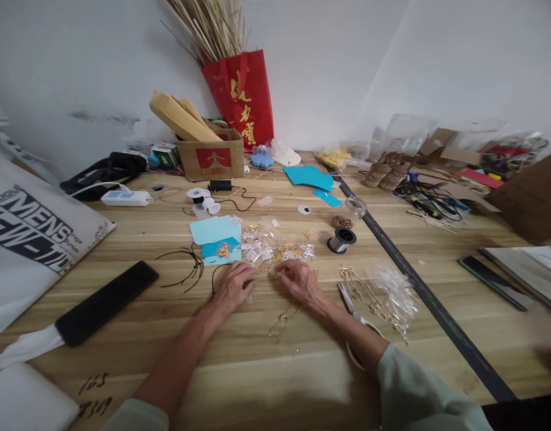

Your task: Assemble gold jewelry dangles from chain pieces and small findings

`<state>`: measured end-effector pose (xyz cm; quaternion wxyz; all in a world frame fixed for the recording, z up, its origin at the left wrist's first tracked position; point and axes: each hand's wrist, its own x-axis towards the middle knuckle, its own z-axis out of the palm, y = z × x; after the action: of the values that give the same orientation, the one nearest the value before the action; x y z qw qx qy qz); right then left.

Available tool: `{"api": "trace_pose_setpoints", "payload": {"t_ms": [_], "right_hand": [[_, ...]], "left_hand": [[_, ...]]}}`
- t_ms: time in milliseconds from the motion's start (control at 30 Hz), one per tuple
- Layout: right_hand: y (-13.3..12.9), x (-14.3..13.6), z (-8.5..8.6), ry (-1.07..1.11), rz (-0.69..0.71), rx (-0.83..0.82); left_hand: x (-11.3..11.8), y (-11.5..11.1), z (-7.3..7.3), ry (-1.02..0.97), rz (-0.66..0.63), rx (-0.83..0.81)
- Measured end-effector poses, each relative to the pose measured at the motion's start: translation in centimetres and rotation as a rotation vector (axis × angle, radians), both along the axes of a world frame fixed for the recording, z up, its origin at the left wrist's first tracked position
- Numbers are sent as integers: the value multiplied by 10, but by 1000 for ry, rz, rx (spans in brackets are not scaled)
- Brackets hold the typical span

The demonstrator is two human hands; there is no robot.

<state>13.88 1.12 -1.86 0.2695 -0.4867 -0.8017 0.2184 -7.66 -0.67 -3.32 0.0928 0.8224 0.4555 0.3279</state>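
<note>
Near the middle of the surface [257, 371], your two hands work close together with a narrow gap between them. Taking that gap as the clock's centre, small clear packets [257, 251] and gold-coloured pieces [284, 250] lie at twelve o'clock, just beyond your fingertips. Your left hand [234, 284] rests low with its fingers bent; you cannot tell from this view whether they grip anything. Your right hand [299, 281] has its fingers curled in toward the thumb, and whatever may be between them is too small to make out. A thin gold-coloured chain [282, 322] lies toward six o'clock, just below your right hand. Blue sheets [215, 230] sit at ten o'clock, black cords [185, 270] at nine, a wire spool [342, 240] at two, and scissors [346, 297] at four, partly under your right forearm.
</note>
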Motion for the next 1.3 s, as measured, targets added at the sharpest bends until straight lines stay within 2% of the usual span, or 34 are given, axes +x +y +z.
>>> {"api": "trace_pose_setpoints", "payload": {"t_ms": [133, 467, 800, 1133, 1300], "right_hand": [[5, -5, 2, 144, -39, -181], [8, -5, -3, 283, -86, -248], [12, -8, 1, 37, -123, -144], [10, -8, -2, -114, -50, 63], [12, -6, -7, -124, -17, 109]], "left_hand": [[0, 1, -2, -19, 5, -10], [-1, 2, -9, -67, 19, -28], [2, 0, -2, 57, 105, 17], [6, -1, 0, 246, 101, 128], [8, -3, 3, 372, 101, 152]]}}
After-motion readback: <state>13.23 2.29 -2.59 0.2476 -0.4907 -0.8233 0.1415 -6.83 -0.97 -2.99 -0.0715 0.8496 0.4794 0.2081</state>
